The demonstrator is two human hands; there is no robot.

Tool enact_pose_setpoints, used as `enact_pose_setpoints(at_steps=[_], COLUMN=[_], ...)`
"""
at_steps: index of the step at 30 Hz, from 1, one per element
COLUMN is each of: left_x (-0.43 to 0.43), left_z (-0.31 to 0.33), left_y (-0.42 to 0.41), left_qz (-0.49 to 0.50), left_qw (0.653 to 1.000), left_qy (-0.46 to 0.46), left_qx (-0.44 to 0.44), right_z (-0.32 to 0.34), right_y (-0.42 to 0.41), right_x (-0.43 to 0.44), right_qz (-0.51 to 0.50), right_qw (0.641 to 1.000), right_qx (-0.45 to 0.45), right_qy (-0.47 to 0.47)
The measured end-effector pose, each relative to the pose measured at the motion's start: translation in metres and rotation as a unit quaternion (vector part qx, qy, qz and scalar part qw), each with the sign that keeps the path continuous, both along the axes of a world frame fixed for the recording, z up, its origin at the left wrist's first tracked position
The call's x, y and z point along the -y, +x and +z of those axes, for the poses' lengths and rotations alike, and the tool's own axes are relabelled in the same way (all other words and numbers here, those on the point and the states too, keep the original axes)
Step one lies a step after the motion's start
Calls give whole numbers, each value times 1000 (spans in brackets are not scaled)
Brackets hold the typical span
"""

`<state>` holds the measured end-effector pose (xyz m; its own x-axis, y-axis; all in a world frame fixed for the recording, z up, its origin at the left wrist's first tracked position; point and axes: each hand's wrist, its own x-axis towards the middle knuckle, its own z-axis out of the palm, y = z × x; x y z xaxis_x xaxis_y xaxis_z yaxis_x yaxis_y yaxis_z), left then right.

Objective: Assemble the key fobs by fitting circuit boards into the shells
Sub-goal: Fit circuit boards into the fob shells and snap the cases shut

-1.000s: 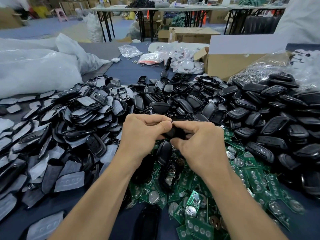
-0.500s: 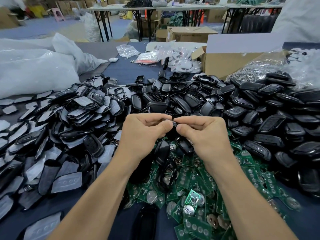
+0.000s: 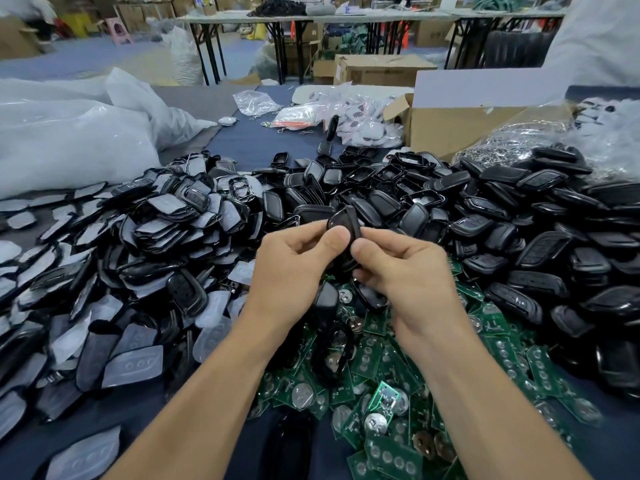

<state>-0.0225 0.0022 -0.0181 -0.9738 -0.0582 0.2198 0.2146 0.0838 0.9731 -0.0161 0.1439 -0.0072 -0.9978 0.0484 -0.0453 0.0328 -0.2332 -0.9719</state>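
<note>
Right now I have the left hand and right hand close together above the green circuit boards. The thumbs and curled fingers of both pinch one black shell between them, tilted on edge. Loose shells are heaped beyond and on either side.

The floor was blue-grey and level. A row of long folding tables on black legs stood across the rear of the hall, with goods heaped on top. Cardboard cartons sat before and beneath them, and a filled white sack stood beside the left-hand legs. A pink stool stood at far left. Lighting was even and diffuse.
</note>
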Motion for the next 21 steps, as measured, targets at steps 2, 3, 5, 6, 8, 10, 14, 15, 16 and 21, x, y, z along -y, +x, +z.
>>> enact_pose_setpoints(at_steps=[2,3,5,6,8,10,14,15,16,21], left_x=[-6,-9,-12,-14,-18,-20,-18,-17,-17,-12], left_z=[0,1,2,4,7,7,8,8,7,3], left_y=[2,3,4,5,7,9,9,9,8,5], left_qz=[-6,-8,-1,10,33,53,85,87,86,76], left_qw=[999,998,995,992,985,981,982,983,983,991], left_qy=[16,36,83,108,152,169,154,152,146,96], left_qx=[37,51,61,62,72,76,64,64,64,61], right_z=[1,0,0,0,1,0,-4,-6,-5,5], right_y=[2,2,4,4,5,6,8,7,8,-2], right_x=[6,7,9,10,11,14,16,16,16,-3], right_qz=[25,37,58,66,76,82,91,88,88,90], right_qw=[996,994,992,992,994,994,993,993,993,994], right_qx=[38,45,47,44,33,26,29,29,33,48], right_qy=[-74,-89,-100,-94,-70,-63,-70,-74,-75,-33])
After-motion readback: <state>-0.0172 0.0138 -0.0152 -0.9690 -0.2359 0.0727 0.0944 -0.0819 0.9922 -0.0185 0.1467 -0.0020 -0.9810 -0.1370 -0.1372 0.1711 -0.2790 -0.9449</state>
